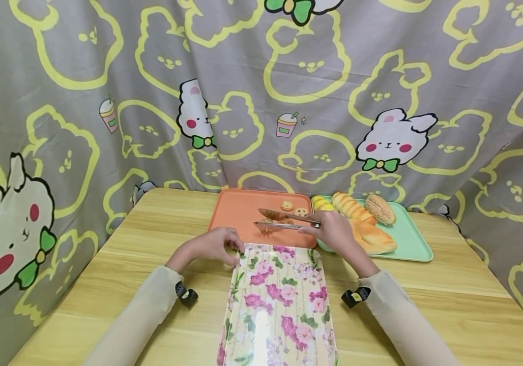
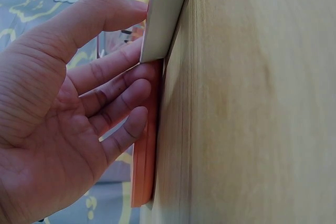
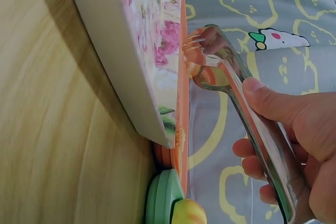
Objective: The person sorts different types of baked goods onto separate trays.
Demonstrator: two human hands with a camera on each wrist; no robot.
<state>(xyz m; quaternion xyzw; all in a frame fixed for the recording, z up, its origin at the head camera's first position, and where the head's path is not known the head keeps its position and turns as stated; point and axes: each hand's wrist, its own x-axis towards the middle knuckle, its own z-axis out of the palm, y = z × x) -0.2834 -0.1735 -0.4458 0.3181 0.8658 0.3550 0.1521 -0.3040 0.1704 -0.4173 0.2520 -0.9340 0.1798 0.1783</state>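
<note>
My left hand (image 1: 215, 246) is at the far left corner of a floral tray (image 1: 280, 300), its thumb and index finger pinching the rim. In the left wrist view its other fingers are loosely bent beside the orange tray (image 2: 143, 177). My right hand (image 1: 337, 231) grips metal tongs (image 1: 272, 214), one end fork-shaped, the other spoon-like. The tongs' ends are spread over the orange tray (image 1: 234, 211), around a small brownish piece of food (image 1: 276, 221). Whether they touch it I cannot tell. Two small cookies (image 1: 287, 206) lie behind the tongs.
A green tray (image 1: 412, 236) at the right back holds several breads, among them a striped loaf (image 1: 353, 207), a seeded roll (image 1: 380, 209) and a large bread (image 1: 373, 238). All trays stand on a wooden table (image 1: 151, 223). A patterned curtain (image 1: 252, 71) hangs behind and at both sides.
</note>
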